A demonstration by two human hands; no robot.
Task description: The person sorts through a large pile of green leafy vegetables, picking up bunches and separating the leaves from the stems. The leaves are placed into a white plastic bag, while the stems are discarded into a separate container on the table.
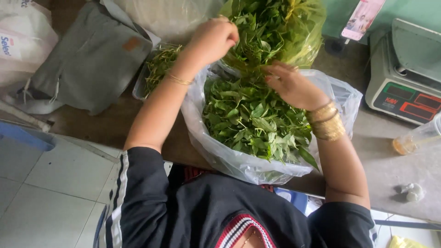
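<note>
Leafy greens [255,117]: a loose heap of green stems and leaves is held in a clear plastic bag [239,160] at the near edge of the counter [390,170], directly in front of the person.

Head view, hands: the left hand [212,40] is seen closed into a pinch on leaves at the mouth of a second, yellowish-green bag [298,41], which stands just behind the clear one. The right hand [291,85] is laid half-open, fingers curled, on top of the heap where the two bags meet; whether a stem is gripped by it cannot be told.

Head view, key relation: the greens lie straight ahead of and under both hands, between the forearms. The heap is spread from the near edge toward the far side, so its long axis runs away from the body. The right hand is already touching it; the left hand is placed further back, at the rear bag.

Head view, containers: the clear bag is filled nearly to its rolled-down rim with leaves. The rear bag is also packed with greens. A shallow tray [158,69] left of the bags is seen holding thinner stalks.

Head view, surroundings: a weighing scale [404,78] is set at the far right corner, a plastic cup [420,138] with a little amber liquid near it, a grey cloth bag [92,59] at the left.
</note>
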